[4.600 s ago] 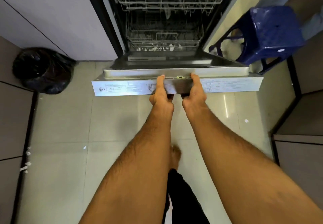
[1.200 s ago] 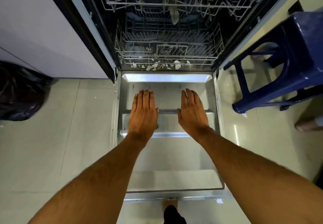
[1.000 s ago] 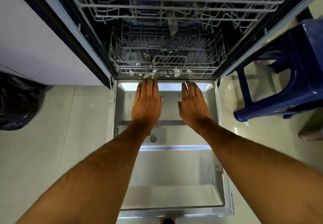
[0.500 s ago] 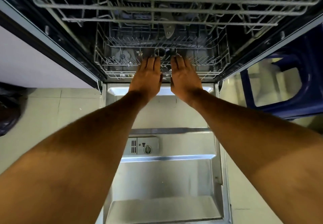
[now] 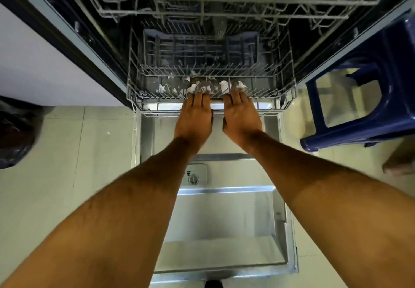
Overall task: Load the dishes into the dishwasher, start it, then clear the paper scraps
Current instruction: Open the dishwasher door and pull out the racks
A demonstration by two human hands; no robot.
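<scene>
lower rack (image 5: 285, 72) now slid outward | both hands' fingers (image 5: 197, 98) hook its front rail | paper scraps (image 5: 224, 85) just behind

both forearms are bare to the frame's edge, with no sleeves, and lightly haired. the left hand (image 5: 194, 116) and right hand (image 5: 241, 116) are bare: no gloves, rings, watch or bands.

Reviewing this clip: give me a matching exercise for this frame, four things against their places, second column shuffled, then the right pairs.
Things:
1. paper scraps
2. stool
3. black bag
4. detergent knob

Places:
A. on the open door
B. floor, far left
C. front of the lower rack
D. right of the dishwasher

Pairs: 1-C, 2-D, 3-B, 4-A
</scene>
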